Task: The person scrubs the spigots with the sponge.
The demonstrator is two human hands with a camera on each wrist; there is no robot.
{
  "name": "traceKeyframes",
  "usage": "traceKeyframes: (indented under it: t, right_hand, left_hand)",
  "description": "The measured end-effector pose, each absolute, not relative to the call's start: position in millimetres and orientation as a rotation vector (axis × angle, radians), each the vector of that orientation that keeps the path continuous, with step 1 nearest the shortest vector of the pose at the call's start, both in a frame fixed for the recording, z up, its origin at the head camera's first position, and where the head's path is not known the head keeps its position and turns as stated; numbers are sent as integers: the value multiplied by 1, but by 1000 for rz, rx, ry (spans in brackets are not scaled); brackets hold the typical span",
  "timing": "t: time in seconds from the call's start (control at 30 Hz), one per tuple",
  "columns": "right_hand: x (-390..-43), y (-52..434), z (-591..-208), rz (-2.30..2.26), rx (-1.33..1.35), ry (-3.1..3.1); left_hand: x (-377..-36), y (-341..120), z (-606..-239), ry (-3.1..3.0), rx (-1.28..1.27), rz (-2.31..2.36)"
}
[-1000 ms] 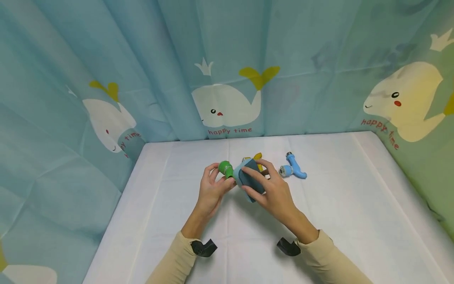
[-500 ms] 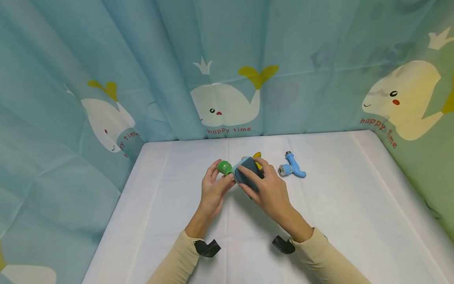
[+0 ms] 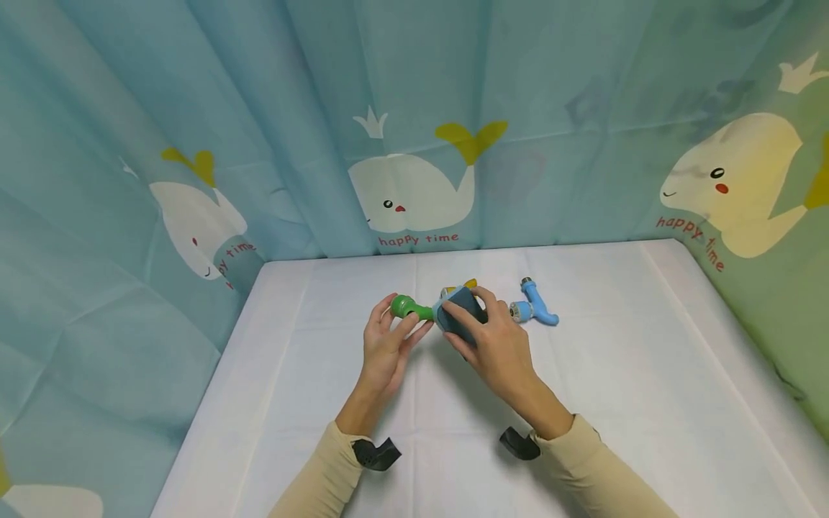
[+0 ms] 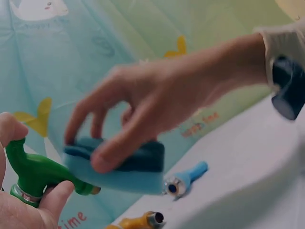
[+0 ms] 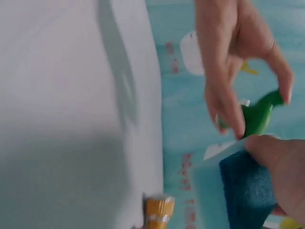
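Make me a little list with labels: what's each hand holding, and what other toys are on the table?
left hand: holds a green tap by its end
right hand: grips a blue sponge, dark side up, against the green tap
blue tap: lies on the table, right of the hands, untouched
yellow tap: lies on the table behind the sponge, mostly hidden in the head view
table: covered in white cloth
backdrop: teal curtain with white whales
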State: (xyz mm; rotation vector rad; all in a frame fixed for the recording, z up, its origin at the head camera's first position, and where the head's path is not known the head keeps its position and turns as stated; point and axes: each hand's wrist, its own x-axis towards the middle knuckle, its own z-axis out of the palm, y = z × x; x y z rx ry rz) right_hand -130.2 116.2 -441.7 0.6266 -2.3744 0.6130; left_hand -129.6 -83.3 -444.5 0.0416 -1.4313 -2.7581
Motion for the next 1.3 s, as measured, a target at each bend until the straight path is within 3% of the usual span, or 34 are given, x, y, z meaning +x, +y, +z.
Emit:
traceKeyframes:
  t: [0.17, 0.4, 0.6, 0.83, 1.3]
  right_hand:
    - [-134, 124, -445, 585, 548, -2415]
    - [-132, 114, -438, 687, 704, -2315]
    - [-133, 119, -441, 688, 607, -2390]
    - [-132, 111, -429, 874, 787, -2332]
    - [-129, 116, -422, 990, 786, -2268]
  left_hand:
    - [-129, -86, -447, -1408, 55, -2765]
    - [-129, -89, -450, -1438, -34, -2772]
    - [-129, -90, -451, -1451, -73, -2759]
    - [-130, -93, -455, -1592, -168, -2756]
    - [-128, -93, -460, -1851, -242, -2691]
